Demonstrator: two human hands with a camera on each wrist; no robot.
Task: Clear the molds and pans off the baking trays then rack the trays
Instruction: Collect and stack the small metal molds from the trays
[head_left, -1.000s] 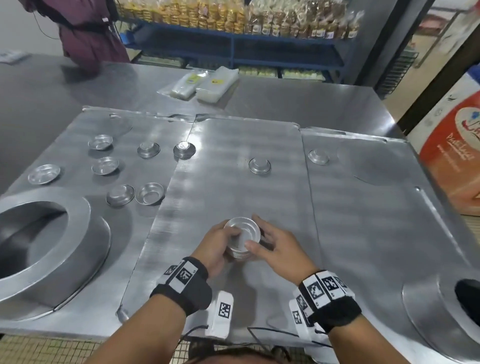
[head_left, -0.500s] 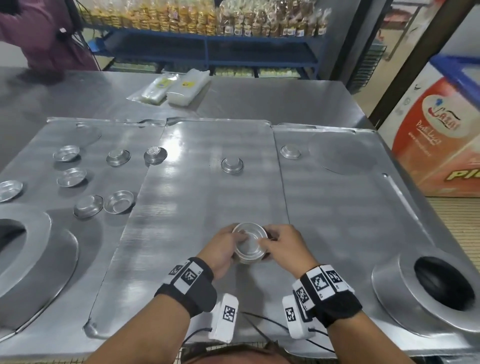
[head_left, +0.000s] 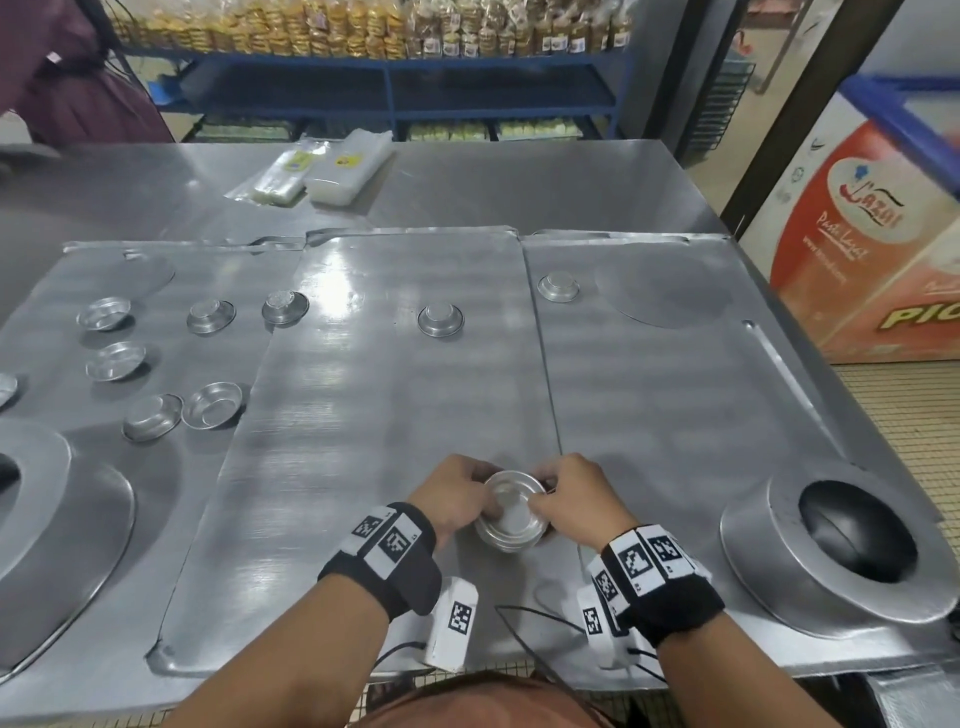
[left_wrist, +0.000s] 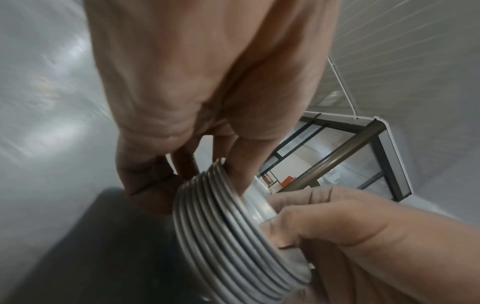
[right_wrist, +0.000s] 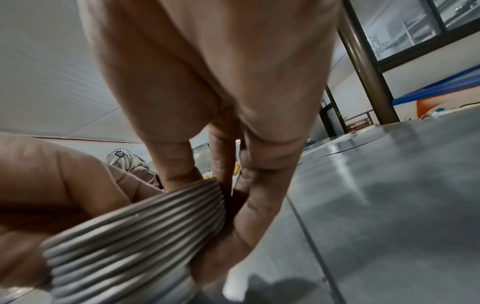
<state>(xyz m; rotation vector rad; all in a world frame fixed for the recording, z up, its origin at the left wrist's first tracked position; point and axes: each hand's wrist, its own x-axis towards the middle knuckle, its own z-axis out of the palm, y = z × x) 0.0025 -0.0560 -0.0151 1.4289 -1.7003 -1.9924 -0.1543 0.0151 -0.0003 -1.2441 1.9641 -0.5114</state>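
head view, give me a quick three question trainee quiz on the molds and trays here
1. True or false: both the left hand and the right hand hold the stack of molds.
2. Over which tray is the stack held? A. left tray B. middle tray C. right tray
3. Fill in: one loose mold lies on the middle tray, bottom side ____.

Key: 1 true. 2 B. 3 up.
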